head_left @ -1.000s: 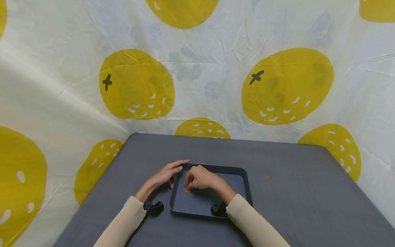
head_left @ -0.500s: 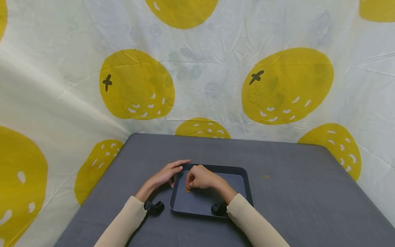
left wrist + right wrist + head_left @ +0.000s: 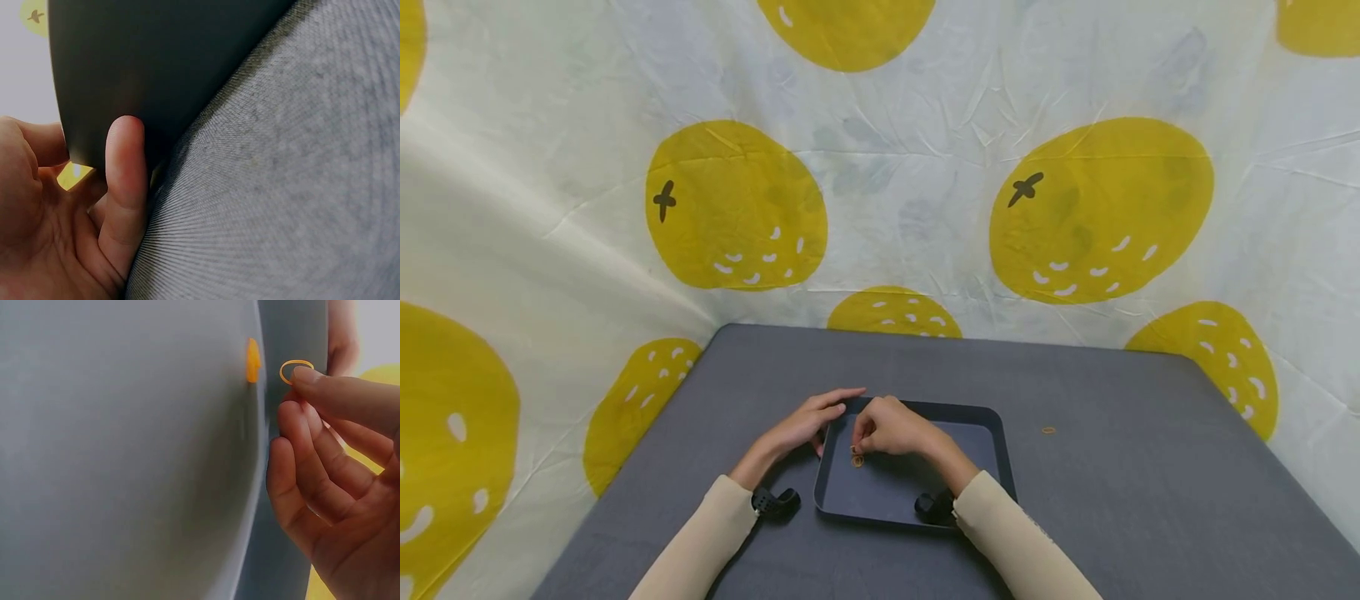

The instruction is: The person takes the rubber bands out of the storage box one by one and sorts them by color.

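In the head view, my right hand (image 3: 891, 427) is over the left part of a dark tray (image 3: 917, 523). Its thumb and index finger pinch a thin orange rubber band (image 3: 295, 362), seen as a small loop in the right wrist view. Just below those fingertips, more orange rubber bands (image 3: 858, 461) lie on the tray floor; how many is unclear. My left hand (image 3: 801, 427) rests at the tray's far left corner, index finger stretched along the far rim. In the left wrist view, one straight finger (image 3: 125, 162) touches the tray's outer wall (image 3: 150, 56).
A single orange rubber band (image 3: 1048, 430) lies on the grey tabletop (image 3: 1112, 500), right of the tray. Behind the table hangs a white cloth (image 3: 910, 200) with yellow fruit prints. Dark wrist devices (image 3: 775, 504) sit at both cuffs.
My right hand has risen slightly, lifting a rubber band a little off the others on the tray floor. The left hand and tray stay in place.
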`<state>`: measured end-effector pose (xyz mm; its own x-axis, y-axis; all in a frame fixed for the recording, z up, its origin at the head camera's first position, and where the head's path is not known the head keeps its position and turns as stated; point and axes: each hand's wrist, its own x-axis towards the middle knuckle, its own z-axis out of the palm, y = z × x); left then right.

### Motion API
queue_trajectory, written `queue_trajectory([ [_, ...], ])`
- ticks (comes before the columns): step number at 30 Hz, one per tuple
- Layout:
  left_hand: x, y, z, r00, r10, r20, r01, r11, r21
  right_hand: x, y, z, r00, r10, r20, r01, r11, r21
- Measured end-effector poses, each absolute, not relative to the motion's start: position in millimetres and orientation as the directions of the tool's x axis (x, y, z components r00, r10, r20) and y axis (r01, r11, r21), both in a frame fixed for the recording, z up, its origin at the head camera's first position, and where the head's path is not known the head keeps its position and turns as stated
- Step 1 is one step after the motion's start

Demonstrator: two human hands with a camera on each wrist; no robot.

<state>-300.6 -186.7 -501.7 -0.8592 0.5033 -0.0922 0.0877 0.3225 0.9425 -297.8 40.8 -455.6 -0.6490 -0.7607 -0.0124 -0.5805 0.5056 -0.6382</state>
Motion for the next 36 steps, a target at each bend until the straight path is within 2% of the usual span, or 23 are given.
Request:
queue_trajectory([
  [7, -301.3, -186.0, -501.7, -0.858, 0.507, -0.084, 0.094, 0.316, 0.944, -295.8, 47.9, -444.1, -0.666, -0.746, -0.005, -0.575, 0.517, -0.634],
  [14, -300.6, -187.3, -501.6, -0.857, 0.507, -0.099, 0.078, 0.316, 0.945, -293.2, 64.9, -427.5, -0.67, -0.741, 0.052, -0.599, 0.497, -0.627],
  [36, -300.3, -187.8, -505.0, -0.852, 0.518, -0.08, 0.1, 0.31, 0.945, -279.1, 160.2, -402.5, -0.788, -0.599, 0.141, -0.522, 0.53, -0.669],
])
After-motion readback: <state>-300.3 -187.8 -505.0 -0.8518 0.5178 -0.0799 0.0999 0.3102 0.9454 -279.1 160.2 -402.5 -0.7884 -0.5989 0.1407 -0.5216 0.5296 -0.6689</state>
